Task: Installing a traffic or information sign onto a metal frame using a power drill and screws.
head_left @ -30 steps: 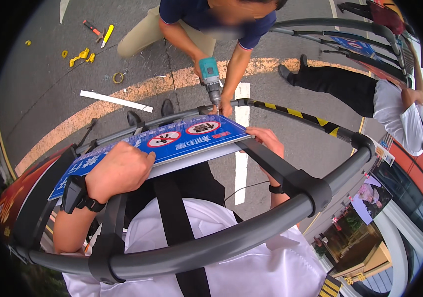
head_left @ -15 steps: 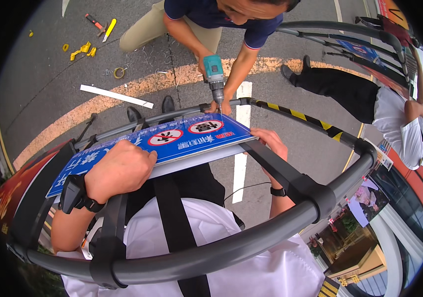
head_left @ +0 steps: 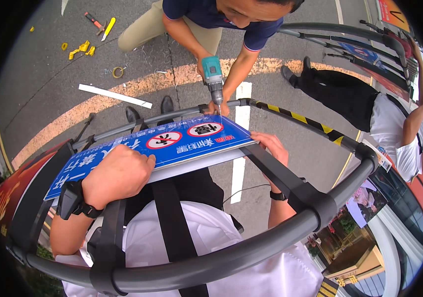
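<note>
A long blue sign board (head_left: 186,153) with white lettering and two round red-and-white prohibition symbols lies across a grey metal tube frame (head_left: 231,259). My left hand (head_left: 117,173) is closed on the board's near edge, knuckles up, with its fingertips hidden. At the right corner, my right hand (head_left: 272,147) grips the edge of the board beside a black strap (head_left: 278,166); its thumb is hidden underneath. Across from me, a person in a dark polo holds a teal cordless drill (head_left: 213,74), its bit down at the board's far edge. That person's other hand (head_left: 219,107) steadies the edge there.
Yellow-and-black tape (head_left: 298,116) wraps the frame's right tube. On the pavement lie a hammer (head_left: 95,22), a yellow utility knife (head_left: 108,28), a tape roll (head_left: 118,72), yellow scraps (head_left: 80,49) and a white strip (head_left: 115,96). Another person (head_left: 384,106) stands at the right.
The board and both my hands keep almost the same place, and the drill stays at the far edge. At the right, the bystander's body and raised arm have shifted.
</note>
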A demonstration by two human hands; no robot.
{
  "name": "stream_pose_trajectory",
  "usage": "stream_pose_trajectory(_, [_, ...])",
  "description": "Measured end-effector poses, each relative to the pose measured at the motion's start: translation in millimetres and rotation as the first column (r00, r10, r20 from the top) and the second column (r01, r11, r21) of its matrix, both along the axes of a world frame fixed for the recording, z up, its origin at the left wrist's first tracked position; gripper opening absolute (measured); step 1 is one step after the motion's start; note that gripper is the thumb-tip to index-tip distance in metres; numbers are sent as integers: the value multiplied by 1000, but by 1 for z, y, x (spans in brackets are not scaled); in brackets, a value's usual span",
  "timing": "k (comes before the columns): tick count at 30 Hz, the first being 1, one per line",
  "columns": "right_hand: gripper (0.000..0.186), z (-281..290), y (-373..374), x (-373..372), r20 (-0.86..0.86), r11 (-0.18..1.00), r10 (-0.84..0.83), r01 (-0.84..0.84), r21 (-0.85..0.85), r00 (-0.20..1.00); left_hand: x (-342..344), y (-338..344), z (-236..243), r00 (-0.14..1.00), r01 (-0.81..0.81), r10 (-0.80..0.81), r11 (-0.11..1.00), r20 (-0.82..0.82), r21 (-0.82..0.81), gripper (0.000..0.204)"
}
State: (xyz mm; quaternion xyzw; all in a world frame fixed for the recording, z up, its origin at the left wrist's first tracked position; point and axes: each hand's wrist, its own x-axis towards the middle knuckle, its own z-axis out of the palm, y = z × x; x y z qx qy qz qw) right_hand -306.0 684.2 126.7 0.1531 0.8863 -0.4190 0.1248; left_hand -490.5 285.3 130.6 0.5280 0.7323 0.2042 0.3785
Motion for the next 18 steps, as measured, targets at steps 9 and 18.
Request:
stream_pose_trajectory(9, [53, -1, 2, 1, 10, 1000, -4, 4, 6, 1000, -3, 3, 1, 1000, 19, -19, 1000, 15, -11, 13])
stream_pose_trajectory(18, [52, 2, -1, 0, 14, 1000, -7, 6, 14, 1000, -1, 2, 0, 999, 43, -42, 999, 14, -30, 16])
